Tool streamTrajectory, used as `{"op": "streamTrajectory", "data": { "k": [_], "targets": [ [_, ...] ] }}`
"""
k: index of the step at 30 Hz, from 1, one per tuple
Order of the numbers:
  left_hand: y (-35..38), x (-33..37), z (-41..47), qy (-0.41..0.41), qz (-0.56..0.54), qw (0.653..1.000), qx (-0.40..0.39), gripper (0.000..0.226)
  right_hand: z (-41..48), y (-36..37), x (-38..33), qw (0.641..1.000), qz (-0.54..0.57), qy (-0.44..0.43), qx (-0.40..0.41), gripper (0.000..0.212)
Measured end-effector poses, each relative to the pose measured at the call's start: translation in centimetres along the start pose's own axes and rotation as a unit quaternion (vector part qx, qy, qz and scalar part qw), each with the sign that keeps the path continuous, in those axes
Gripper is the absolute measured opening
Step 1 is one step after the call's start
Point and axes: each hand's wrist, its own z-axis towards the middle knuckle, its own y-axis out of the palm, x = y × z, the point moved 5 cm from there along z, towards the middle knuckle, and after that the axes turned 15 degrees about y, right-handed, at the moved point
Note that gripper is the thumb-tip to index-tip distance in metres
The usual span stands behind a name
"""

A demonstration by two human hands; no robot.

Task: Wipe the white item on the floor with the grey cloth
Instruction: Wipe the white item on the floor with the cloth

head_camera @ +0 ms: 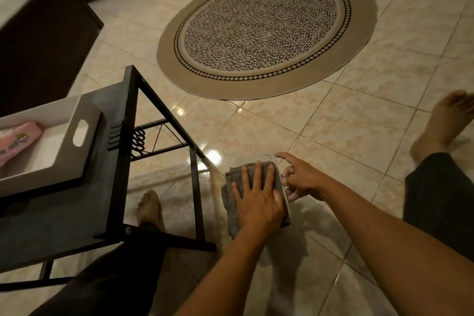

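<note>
**Wiping the white board, cloth flat under the left palm**

Pressing down is the job now. My left hand [257,199] lies flat and spread on the grey cloth [252,196], fingers splayed, palm bearing on it rather than gripping. The cloth is folded and covers most of the white board [275,159], which lies on the tiled floor [346,136] just right of the black table's [77,187] near leg. Only the board's far corner and right edge show.

My right hand [301,178] sits at that right edge, loosely curled, fingertips touching the rim, forefinger stretched toward the far corner. It steadies; it holds nothing closed.

To do it well, I judge:
- keep the cloth flat, no bunching at the near end
- stroke along the board's length, near to far
- keep the right fingertips braced so the board doesn't skate on glossy tile
- shift them to reach the covered rim

A white tray [84,113] sits on the table; the round rug [266,31] lies far off.
</note>
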Motion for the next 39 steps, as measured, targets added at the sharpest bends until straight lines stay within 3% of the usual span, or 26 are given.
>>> {"op": "streamTrajectory", "data": {
  "k": [4,7,13,18,24,28,33,39],
  "targets": [
    [-1.0,0.3,2.2,0.035,0.015,0.999,0.027,0.063,0.1,-0.3,-0.1,1.0,-0.009,-0.004,0.002,0.078],
    [-1.8,-1.8,1.6,-0.003,0.019,0.999,0.049,0.063,-0.1,0.1,0.1,1.0,-0.001,-0.001,0.002,0.074],
    [-1.4,-1.0,2.1,0.032,0.032,0.999,0.026,0.065,0.0,0.1,0.1,1.0,0.0,0.003,0.004,0.077],
    [-1.4,-3.2,1.8,-0.011,-0.003,0.999,0.041,0.067,0.2,0.3,-0.2,1.0,0.005,0.009,0.011,0.077],
    [-1.0,-1.4,2.7,0.043,0.036,0.998,0.035,0.064,0.7,-0.2,-1.4,1.0,-0.018,0.011,0.012,0.078],
    [-1.8,-3.5,2.7,-0.027,0.003,0.999,0.033,0.065,0.7,0.0,-1.0,1.0,0.001,0.014,0.007,0.075],
    [-0.8,-0.9,2.1,0.033,0.027,0.999,0.024,0.063,0.9,0.2,-1.5,1.0,-0.013,0.015,0.009,0.08],
    [-1.6,-3.6,0.5,-0.07,-0.028,0.995,0.057,0.067,0.7,0.4,-1.1,1.0,0.001,0.01,0.006,0.073]
  ]
}}
